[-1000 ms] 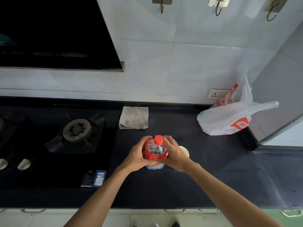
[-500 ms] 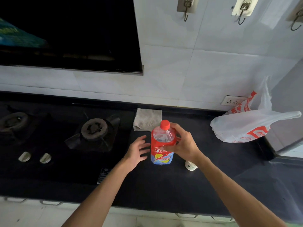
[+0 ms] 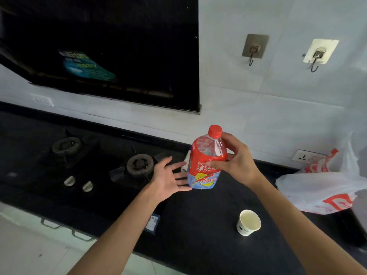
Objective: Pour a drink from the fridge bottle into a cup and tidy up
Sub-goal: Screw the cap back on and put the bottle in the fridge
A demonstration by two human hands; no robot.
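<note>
The right hand [image 3: 236, 165] grips a red-capped bottle [image 3: 201, 175], red label over pale blue; the left hand [image 3: 166, 179] lies spread at its eight o'clock, a cup [image 3: 248, 223] at five.

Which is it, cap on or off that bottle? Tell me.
On. The red cap sits closed on the neck of the bottle, which the right hand grips upright.

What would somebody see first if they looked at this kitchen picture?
The bright red bottle in the middle, gripped by the right hand, with the left hand open beside it. Next, the small white cup near the dark counter's front edge, and the white-and-red plastic bag at the far right.
</note>
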